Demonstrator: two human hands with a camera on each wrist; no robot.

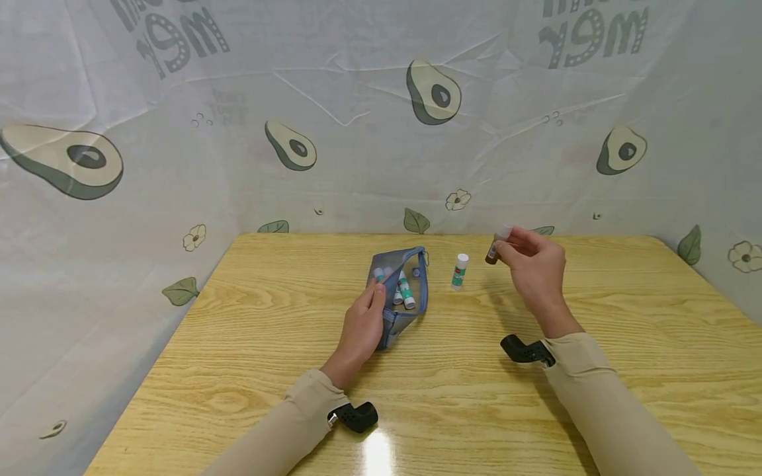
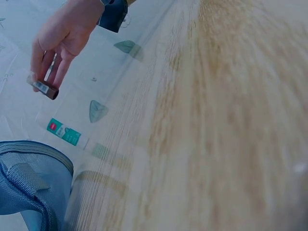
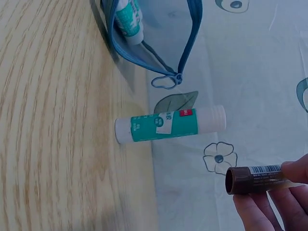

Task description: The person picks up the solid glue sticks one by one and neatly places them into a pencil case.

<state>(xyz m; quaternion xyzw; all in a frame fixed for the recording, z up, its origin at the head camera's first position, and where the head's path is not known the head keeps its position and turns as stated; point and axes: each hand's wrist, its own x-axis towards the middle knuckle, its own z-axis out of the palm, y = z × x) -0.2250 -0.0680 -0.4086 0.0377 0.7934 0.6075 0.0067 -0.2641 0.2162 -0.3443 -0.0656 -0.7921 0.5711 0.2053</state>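
My left hand (image 1: 362, 325) grips the near left side of a blue mesh zipper pouch (image 1: 389, 260), whose mouth gapes toward the right. Inside it lie several green-and-white glue sticks (image 1: 407, 291). Upright on the table, just right of the pouch, stands another glue stick (image 1: 459, 272) with a green label and white cap. Farther right, my right hand (image 1: 538, 271) pinches a small brown tube (image 3: 255, 179) with a barcode label and a pale end, tilted in the air above the table. In the left wrist view the left fingers are out of sight.
The wood-grain table (image 1: 268, 370) ends at a pale cloth backdrop (image 1: 357, 198) printed with avocados, leaves and flowers. A zipper pull loop (image 3: 164, 83) hangs at the pouch's far corner. Each wrist carries a black camera mount (image 1: 357, 418).
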